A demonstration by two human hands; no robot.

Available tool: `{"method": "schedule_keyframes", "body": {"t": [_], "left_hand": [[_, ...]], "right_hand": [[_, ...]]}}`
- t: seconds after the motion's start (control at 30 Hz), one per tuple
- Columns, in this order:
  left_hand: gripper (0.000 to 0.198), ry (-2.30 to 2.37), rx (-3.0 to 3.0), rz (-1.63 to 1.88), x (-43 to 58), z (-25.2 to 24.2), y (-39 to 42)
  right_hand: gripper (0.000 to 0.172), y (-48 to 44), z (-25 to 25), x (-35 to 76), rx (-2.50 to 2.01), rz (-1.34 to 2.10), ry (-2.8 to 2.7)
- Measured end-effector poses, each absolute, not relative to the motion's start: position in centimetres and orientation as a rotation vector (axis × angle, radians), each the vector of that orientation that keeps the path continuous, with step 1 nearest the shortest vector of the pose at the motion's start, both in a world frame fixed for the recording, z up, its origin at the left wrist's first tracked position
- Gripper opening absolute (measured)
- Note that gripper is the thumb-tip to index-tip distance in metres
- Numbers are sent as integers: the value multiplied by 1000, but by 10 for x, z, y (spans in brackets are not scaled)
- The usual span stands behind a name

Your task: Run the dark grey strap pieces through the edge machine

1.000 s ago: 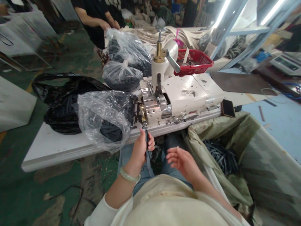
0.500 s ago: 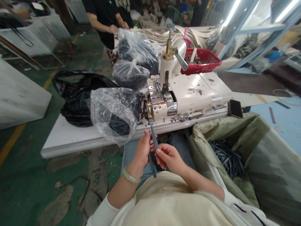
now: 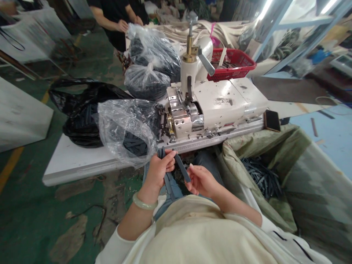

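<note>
My left hand (image 3: pixel 158 171) is closed around several dark grey strips (image 3: pixel 168 183), which stick out above and below the fist. Its thumb and forefinger pinch the upper end of one more flat strip (image 3: pixel 182 168), slanting down to the right. At that strip's lower end, my right hand (image 3: pixel 202 180) has its fingers curled against it, the thumb beside its edge. Both hands are over my lap, just in front of the table edge. Beyond them stands a cream machine (image 3: pixel 220 106) with a metal head. To its left, an open clear plastic bag (image 3: pixel 110 124) holds more dark strips.
A black bag (image 3: pixel 82 135) lies at the table's left, with tied clear bags (image 3: pixel 147 82) behind. A red basket (image 3: pixel 231 73) and a phone (image 3: pixel 272 121) are by the machine. At right, a fabric-lined bin (image 3: pixel 233 154) contains strips. Another person (image 3: pixel 110 18) stands across the table.
My left hand has moved left and now pinches the strip's upper end. My right hand has slid to its lower end, and the strip leans more. The view has shifted slightly.
</note>
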State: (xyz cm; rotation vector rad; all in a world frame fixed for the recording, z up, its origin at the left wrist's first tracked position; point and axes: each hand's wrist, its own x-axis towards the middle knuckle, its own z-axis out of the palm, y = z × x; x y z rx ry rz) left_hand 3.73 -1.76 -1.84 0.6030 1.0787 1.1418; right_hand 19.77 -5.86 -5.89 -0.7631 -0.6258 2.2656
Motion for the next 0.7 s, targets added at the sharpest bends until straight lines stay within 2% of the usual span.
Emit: {"method": "schedule_keyframes", "body": {"t": [0.23, 0.33, 0.4, 0.5, 0.7], "left_hand": [[28, 1095, 609, 1156, 42, -20, -17], [26, 1068, 621, 1132, 40, -21, -17], [26, 1040, 625, 1097, 38, -23, -18], [31, 1020, 615, 1055, 36, -25, -17], [29, 997, 598, 1054, 34, -30, -15]], "right_hand": [[47, -52, -63, 196, -592, 2493, -397], [31, -50, -58, 193, -568, 2429, -413], [27, -49, -55, 191, -642, 2323, -490], [31, -46, -51, 189, -812, 2205, -628], [34, -44, -45, 192, -879, 2207, -652]]}}
